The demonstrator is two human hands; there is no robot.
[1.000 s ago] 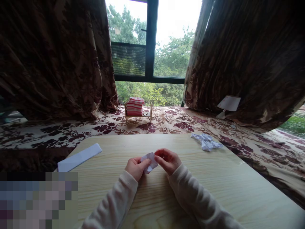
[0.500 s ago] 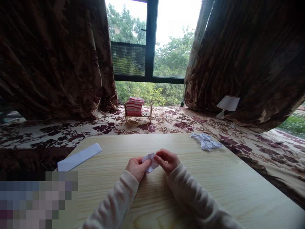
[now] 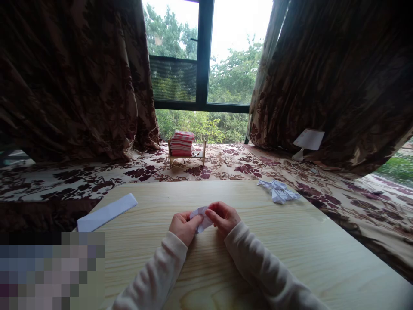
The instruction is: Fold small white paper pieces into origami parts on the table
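Observation:
A small piece of folded white paper (image 3: 202, 224) is held between my two hands above the middle of the table. My left hand (image 3: 183, 228) is closed on its left side, thumb lying on top. With thumb and fingers pinched together, my right hand (image 3: 224, 217) grips its upper right edge. Some of the paper is covered by the fingers. At the table's far right corner lies a cluster of folded white paper pieces (image 3: 281, 193). On the left edge rests a long stack of white paper strips (image 3: 108, 212).
The pale wooden table (image 3: 155, 267) stands against a ledge with a floral cloth (image 3: 226, 161). On the ledge are a small wooden rack (image 3: 203, 153) with pink-striped folded cloths (image 3: 182, 144) and a white lamp (image 3: 309, 140). A blurred patch hides the lower left.
Both hands and the folded paper have shifted slightly left. My right thumb sits a little further in over the paper. The other things lie as before.

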